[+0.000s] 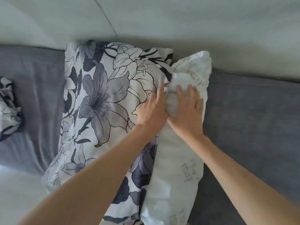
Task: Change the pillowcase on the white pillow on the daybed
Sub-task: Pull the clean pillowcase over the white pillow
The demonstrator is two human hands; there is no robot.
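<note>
A white pillow (175, 168) lies on the grey daybed (251, 119). A floral pillowcase (100, 98) with grey lilies covers its left part, and the right strip of the pillow is bare. My left hand (151, 113) rests on the pillowcase's open edge, with its forefinger stretched along the hem. My right hand (188, 111) presses flat on the bare pillow just beside that edge, fingers spread. The two hands touch at the thumbs. Whether the left fingers pinch the hem is hidden.
A second crumpled floral cloth (9, 108) lies at the far left on the daybed. A pale wall (178, 18) runs along the back. A white surface (14, 192) shows at the lower left.
</note>
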